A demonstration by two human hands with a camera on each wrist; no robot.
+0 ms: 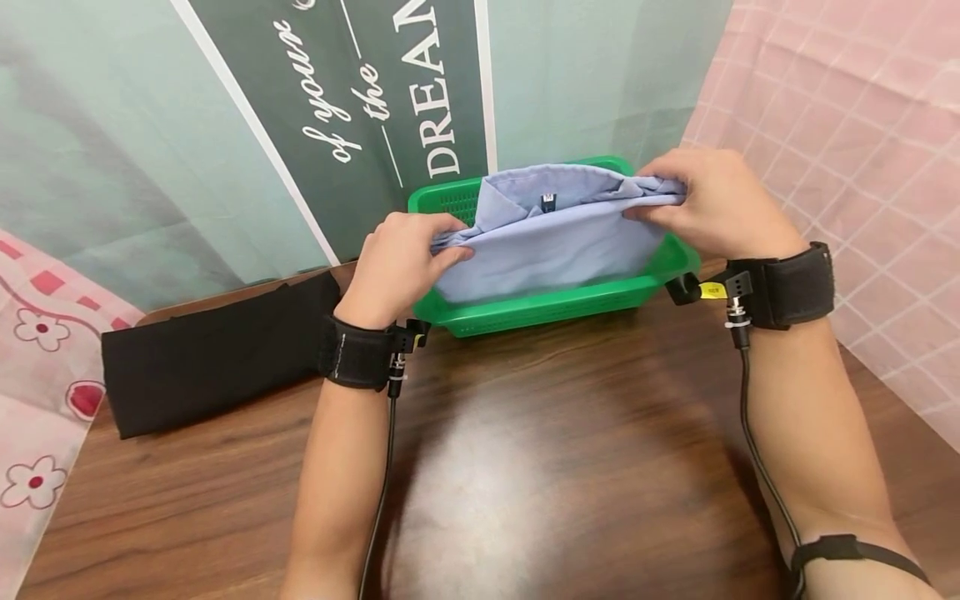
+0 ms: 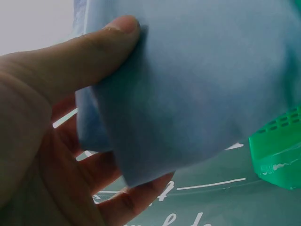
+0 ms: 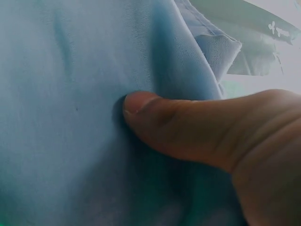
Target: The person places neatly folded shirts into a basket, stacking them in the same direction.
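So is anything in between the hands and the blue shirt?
No. Both the left hand and right hand already pinch the blue shirt by its sides, over the green basket. Nothing visible lies between.

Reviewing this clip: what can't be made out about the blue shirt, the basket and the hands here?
- Inside of the green basket: covered by the folded blue shirt in the head view.
- Left hand fingers under the shirt: hidden by cloth; left wrist view shows only part.
- Right hand: right wrist view shows the thumb alone.
- Collar label: too small to read.
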